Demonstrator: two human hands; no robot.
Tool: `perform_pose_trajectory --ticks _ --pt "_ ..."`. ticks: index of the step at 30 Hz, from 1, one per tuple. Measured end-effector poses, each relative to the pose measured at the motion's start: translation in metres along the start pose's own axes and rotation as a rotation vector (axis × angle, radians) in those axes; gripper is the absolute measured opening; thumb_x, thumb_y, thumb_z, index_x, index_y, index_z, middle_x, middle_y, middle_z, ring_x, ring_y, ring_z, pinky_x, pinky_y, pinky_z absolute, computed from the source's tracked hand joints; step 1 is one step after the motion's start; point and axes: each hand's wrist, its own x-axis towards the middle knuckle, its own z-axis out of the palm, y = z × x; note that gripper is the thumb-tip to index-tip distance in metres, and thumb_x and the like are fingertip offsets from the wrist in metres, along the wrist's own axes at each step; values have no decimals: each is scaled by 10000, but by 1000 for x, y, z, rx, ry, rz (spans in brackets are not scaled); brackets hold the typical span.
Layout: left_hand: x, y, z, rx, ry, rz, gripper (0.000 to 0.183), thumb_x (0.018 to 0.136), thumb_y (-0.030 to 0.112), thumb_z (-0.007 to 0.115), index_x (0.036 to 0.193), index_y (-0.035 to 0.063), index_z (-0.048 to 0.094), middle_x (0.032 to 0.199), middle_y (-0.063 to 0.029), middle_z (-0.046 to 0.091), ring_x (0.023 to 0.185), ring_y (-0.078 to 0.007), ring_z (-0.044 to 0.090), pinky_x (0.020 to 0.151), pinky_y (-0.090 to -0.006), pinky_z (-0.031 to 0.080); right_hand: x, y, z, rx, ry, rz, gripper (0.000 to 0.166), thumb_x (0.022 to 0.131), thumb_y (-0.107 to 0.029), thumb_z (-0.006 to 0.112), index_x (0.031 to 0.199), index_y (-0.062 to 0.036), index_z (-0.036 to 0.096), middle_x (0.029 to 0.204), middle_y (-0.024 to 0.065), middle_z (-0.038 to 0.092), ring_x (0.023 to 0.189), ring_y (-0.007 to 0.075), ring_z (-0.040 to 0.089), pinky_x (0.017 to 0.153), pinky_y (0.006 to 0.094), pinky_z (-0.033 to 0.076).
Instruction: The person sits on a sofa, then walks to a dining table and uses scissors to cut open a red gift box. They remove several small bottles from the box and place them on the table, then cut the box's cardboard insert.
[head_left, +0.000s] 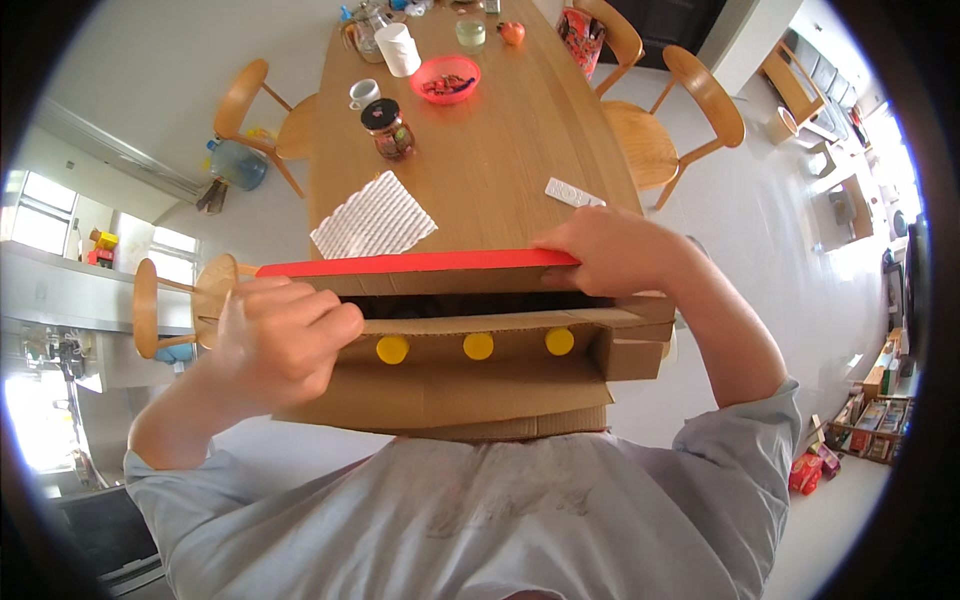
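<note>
A cardboard box (465, 397) with a red outer face lies in front of my chest, its open side towards me. Three round yellow caps (478, 346) show in a row in its near compartment. Behind a cardboard divider runs a dark narrow gap; its contents cannot be made out. My left hand (289, 337) is closed over the box's left end, the fingers curled on its edge. My right hand (619, 251) grips the red far panel (420, 261) near its right end, with fingers outside and the thumb on the inner side.
On the wooden table (510, 142) beyond stand a dark-lidded jar (388, 131), a white mug (364, 94), a red bowl (445, 80), a paper roll (398, 50) and a glass (471, 34). A ribbed white sheet (375, 217) and a white strip (573, 192) lie nearer. Wooden chairs flank the table.
</note>
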Motion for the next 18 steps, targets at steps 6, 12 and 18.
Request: perform_pose_trajectory --ticks 6,12,18 --pt "0 -19 0 79 34 -75 148 669 2 618 737 87 519 602 -41 465 526 -246 514 461 -370 399 30 5 12 -266 175 28 249 750 -86 577 977 -107 678 792 208 658 817 394 636 738 499 496" --pt "28 -56 -2 266 96 -31 151 681 14 616 788 111 568 635 -34 520 569 -240 561 493 -368 431 64 21 4 -382 400 73 221 754 -89 578 957 -108 663 781 173 664 813 372 644 691 475 513" --pt "23 -73 40 388 212 14 156 650 15 616 769 101 562 656 -28 526 601 -209 567 534 -339 442 94 49 27 -507 701 -55 114 806 -89 550 887 -93 630 775 122 666 803 306 663 687 436 539"
